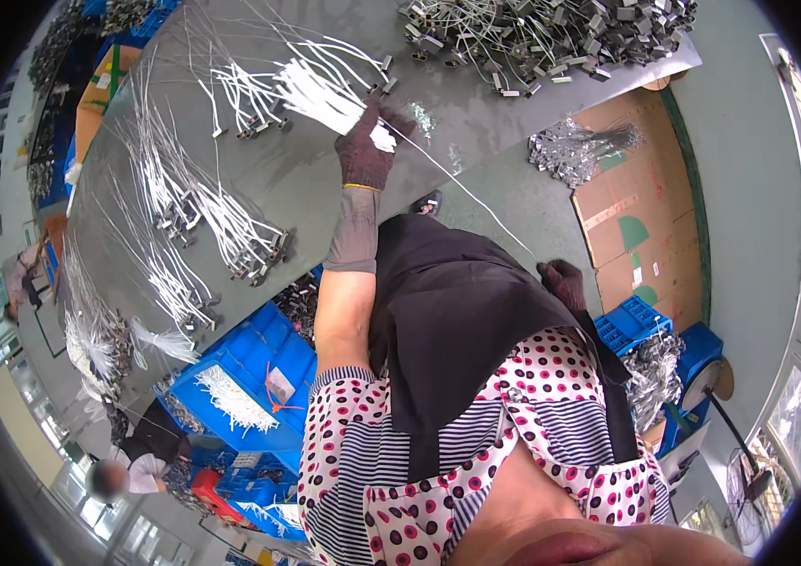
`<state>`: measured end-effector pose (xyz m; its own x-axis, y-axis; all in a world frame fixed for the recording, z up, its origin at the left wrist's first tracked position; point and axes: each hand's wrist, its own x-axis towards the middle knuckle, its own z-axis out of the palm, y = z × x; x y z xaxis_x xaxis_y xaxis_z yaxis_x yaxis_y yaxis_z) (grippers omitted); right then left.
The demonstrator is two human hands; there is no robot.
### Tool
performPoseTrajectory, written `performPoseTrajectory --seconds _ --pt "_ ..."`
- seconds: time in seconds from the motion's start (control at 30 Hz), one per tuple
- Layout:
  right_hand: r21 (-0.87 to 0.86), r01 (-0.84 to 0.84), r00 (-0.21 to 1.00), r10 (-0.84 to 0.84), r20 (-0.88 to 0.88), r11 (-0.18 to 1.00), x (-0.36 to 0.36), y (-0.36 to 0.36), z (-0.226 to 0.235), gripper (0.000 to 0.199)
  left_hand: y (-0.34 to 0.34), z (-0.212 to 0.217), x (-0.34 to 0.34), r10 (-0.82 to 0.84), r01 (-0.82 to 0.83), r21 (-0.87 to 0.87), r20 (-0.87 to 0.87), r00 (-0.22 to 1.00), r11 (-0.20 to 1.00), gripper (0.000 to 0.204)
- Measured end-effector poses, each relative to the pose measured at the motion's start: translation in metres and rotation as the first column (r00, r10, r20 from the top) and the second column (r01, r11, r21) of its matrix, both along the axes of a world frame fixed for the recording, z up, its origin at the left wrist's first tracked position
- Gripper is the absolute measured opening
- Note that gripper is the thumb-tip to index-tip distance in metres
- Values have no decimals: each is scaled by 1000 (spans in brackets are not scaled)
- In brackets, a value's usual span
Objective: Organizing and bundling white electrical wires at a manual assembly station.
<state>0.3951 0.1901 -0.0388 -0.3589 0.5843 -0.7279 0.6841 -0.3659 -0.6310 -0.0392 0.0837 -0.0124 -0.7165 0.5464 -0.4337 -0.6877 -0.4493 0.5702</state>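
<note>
My left hand, in a dark red glove, is closed round a bundle of white sleeved wires over the grey table. White ends poke out beside its palm. A single thin white cord runs from near the left fingers, slanting down to my right hand. That hand, also gloved, is closed at the cord's end, off the table by my right side; its fingertips are partly hidden. Beside the left hand lies another bunch of white-sleeved wires with small dark metal parts on the ends.
More wire bunches lie along the left of the grey table. A heap of metal-ended parts covers its far right. Cardboard with a silvery wire pile lies right. Blue bins stand below; another person is behind.
</note>
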Motion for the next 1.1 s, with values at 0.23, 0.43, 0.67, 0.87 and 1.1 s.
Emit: performPoseTrajectory --seconds 0.23,0.43,0.67,0.87,1.1 --pt "102 -62 957 88 -275 993 -173 28 29 54 29 12 66 -312 274 -273 -103 945 922 21" --pt "475 -140 946 259 -196 869 -312 44 55 71 32 -19 60 -702 -61 -722 -686 192 689 19" --pt "580 -446 894 368 255 682 -358 68 66 65 47 15 3 -419 68 -596 -474 775 800 23" --pt "658 -539 842 323 432 526 -349 112 9 46 28 9 -42 -567 -394 -881 -471 675 262 34" --pt "872 -150 928 370 -38 465 -262 85 30 28 56 10 22 -456 309 -548 -152 877 777 20"
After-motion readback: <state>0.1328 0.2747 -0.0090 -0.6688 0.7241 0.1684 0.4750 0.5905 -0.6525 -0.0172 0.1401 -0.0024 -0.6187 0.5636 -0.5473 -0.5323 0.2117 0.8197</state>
